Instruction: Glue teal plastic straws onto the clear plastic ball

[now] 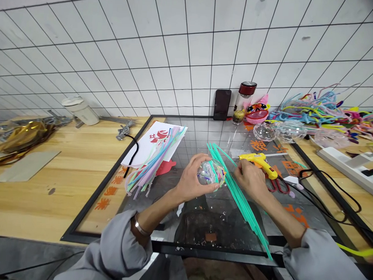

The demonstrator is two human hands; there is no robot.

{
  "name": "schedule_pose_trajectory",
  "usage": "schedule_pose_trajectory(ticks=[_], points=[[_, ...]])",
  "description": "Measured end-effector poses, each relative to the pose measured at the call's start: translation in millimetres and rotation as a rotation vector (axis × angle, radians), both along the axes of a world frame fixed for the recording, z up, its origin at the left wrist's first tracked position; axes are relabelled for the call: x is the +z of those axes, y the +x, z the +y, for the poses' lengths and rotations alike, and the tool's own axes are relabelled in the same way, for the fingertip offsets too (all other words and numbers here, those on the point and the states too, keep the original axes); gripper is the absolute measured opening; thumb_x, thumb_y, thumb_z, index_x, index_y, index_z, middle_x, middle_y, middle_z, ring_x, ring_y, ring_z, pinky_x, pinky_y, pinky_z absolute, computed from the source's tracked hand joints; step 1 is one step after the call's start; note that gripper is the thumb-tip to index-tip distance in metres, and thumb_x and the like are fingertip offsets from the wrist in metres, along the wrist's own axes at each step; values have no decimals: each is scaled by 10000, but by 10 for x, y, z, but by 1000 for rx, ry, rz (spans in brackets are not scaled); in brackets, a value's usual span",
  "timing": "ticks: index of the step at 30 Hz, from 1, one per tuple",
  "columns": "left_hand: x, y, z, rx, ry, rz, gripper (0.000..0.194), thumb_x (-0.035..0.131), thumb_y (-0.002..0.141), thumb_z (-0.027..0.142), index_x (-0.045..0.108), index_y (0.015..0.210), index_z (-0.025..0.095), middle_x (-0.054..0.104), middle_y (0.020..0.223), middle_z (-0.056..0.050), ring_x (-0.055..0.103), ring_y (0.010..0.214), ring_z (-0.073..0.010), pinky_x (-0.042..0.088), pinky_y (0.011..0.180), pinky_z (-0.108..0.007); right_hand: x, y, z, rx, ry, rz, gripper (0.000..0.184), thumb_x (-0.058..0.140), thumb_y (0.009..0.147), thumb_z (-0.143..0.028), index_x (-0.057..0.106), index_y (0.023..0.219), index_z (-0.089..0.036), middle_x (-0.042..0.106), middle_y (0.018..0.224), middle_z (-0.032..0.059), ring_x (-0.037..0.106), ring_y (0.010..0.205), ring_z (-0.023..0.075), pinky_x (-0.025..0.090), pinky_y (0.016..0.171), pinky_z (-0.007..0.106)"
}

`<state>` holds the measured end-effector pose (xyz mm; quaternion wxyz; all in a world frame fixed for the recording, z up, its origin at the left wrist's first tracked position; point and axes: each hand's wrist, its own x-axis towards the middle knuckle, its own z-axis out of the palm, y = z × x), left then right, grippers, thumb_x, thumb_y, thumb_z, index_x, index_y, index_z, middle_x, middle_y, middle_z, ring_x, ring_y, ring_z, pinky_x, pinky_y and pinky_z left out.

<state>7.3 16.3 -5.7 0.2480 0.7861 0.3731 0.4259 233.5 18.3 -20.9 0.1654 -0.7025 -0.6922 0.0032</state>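
Observation:
My left hand (193,175) is wrapped around a clear plastic ball (212,173) with colourful strands in it, held above the glass tabletop. A bundle of green pipe cleaners (242,201) lies slantwise just right of the ball. My right hand (251,179) is closed beside the bundle, its fingertips pinching a single green pipe cleaner (227,155) that angles away from the others. Directly behind the right hand lies a yellow glue gun (261,159), apart from its grip. Part of the ball is hidden by my left fingers.
Pastel pipe cleaners (157,159) lie over white paper (171,133) at left. Red-handled scissors (278,186) and a black cable (321,202) are at right. A phone (222,104) and glass bottle (244,102) stand by the wall, with clear plastic shells (264,131) and a power strip (350,166) farther right.

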Motion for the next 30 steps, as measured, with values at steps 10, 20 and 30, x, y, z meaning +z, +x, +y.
schedule_pose_trajectory(ticks=[10, 20, 30], points=[[-27, -3, 8, -10, 6, -16, 639, 803, 625, 276, 496, 1182, 214, 573, 1243, -119, 541, 1217, -293, 463, 1023, -475, 321, 235, -31, 258, 134, 1296, 223, 671, 773, -407, 663, 879, -210, 722, 767, 42, 659, 627, 169, 535, 602, 331], [-35, -6, 14, -14, 10, -21, 645, 797, 628, 268, 493, 1195, 215, 569, 1255, -118, 539, 1219, -294, 442, 1042, -477, 501, 226, -233, 125, 608, 963, 194, 616, 870, -442, 677, 817, -265, 634, 709, 9, 611, 638, 187, 493, 608, 367], [-21, -12, 14, -10, 15, -13, 625, 796, 638, 272, 499, 1185, 217, 574, 1251, -115, 543, 1212, -294, 464, 1017, -476, 469, 229, -236, 149, 550, 670, 258, 535, 929, -442, 594, 791, -232, 567, 648, -14, 527, 530, 132, 402, 532, 300]])
